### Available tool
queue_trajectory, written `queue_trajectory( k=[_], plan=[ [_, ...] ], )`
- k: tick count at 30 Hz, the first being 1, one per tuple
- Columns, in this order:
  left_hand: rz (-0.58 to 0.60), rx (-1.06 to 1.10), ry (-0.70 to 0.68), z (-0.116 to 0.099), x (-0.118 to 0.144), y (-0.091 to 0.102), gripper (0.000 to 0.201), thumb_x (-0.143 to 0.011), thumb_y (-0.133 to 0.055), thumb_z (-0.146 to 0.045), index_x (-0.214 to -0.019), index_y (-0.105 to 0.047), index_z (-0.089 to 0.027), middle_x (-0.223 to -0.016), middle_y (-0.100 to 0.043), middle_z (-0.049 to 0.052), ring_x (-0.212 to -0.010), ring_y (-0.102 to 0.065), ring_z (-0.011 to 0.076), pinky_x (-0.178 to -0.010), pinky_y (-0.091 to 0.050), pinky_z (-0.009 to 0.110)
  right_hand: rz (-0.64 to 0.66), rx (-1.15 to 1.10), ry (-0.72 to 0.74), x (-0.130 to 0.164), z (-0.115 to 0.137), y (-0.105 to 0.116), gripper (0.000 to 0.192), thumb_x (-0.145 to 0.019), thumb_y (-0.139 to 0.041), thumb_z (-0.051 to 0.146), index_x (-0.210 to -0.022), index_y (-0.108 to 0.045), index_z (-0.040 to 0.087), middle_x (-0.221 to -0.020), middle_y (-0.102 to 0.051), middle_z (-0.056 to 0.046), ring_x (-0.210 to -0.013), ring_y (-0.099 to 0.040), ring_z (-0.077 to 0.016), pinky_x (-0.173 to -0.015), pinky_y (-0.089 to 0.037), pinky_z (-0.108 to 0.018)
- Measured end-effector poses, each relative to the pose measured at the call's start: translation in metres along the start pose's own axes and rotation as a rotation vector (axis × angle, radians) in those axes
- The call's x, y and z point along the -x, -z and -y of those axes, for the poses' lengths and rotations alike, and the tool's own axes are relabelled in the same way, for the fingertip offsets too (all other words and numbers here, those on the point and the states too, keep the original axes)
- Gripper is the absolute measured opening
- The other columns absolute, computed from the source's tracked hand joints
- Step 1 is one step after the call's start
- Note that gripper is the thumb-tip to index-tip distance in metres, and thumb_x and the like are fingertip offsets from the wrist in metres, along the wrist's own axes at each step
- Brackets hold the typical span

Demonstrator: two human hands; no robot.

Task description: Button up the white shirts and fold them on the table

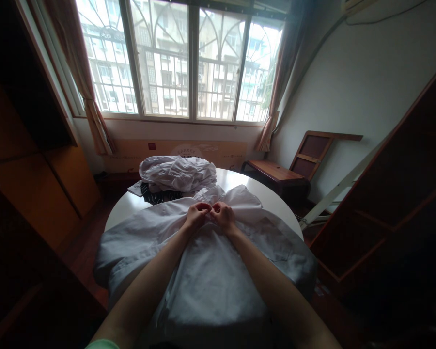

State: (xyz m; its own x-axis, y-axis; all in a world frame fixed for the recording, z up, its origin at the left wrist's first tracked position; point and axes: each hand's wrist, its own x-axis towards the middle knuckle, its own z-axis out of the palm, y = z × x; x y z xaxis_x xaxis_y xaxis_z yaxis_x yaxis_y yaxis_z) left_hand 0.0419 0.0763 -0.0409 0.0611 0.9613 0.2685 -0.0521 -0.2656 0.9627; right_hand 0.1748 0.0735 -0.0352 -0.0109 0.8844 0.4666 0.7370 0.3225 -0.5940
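A white shirt (pixel 218 271) lies spread over the near half of a round white table (pixel 272 196), its collar pointing away from me. My left hand (pixel 196 215) and my right hand (pixel 222 216) meet at the shirt's front just below the collar. Both pinch the fabric there, fingertips nearly touching each other. What lies between the fingers is too small to make out.
A heap of crumpled white garments (pixel 176 173) lies on the far side of the table, over a dark striped cloth (pixel 160 196). A low wooden bench (pixel 276 172) and a leaning wooden frame (pixel 314 152) stand at the right wall. Dark wooden cabinets flank both sides; a barred window is ahead.
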Motion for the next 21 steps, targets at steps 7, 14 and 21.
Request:
queue_trajectory(
  k=[7,14,21],
  plan=[
    [-0.049,-0.041,-0.042,0.008,-0.004,0.0,0.018,-0.059,-0.069,-0.024,-0.074,-0.064,-0.015,-0.075,-0.067,0.005,-0.068,-0.061,0.0165,-0.066,-0.047,0.029,0.007,0.024,-0.01,-0.001,0.001,0.001,0.012,-0.072,-0.06,0.029,-0.071,-0.059,0.017,-0.072,-0.064,-0.002,-0.067,-0.057,-0.014,-0.061,-0.04,-0.024],
    [-0.139,-0.084,-0.025,0.004,-0.003,-0.001,0.022,-0.056,-0.072,-0.021,-0.073,-0.06,-0.016,-0.07,-0.064,0.003,-0.065,-0.06,0.0155,-0.065,-0.047,0.028,0.002,0.052,0.0,0.001,0.005,0.001,0.008,-0.072,-0.06,0.025,-0.071,-0.057,0.018,-0.071,-0.062,-0.001,-0.066,-0.056,-0.0134,-0.06,-0.038,-0.023],
    [-0.177,-0.017,0.009,0.005,-0.003,-0.001,0.024,-0.055,-0.072,-0.018,-0.074,-0.057,-0.016,-0.067,-0.062,0.002,-0.063,-0.059,0.0142,-0.061,-0.046,0.026,-0.005,0.106,0.037,0.005,0.013,0.004,0.007,-0.073,-0.059,0.025,-0.072,-0.056,0.018,-0.073,-0.06,0.0,-0.066,-0.054,-0.0125,-0.057,-0.033,-0.022]
  ],
)
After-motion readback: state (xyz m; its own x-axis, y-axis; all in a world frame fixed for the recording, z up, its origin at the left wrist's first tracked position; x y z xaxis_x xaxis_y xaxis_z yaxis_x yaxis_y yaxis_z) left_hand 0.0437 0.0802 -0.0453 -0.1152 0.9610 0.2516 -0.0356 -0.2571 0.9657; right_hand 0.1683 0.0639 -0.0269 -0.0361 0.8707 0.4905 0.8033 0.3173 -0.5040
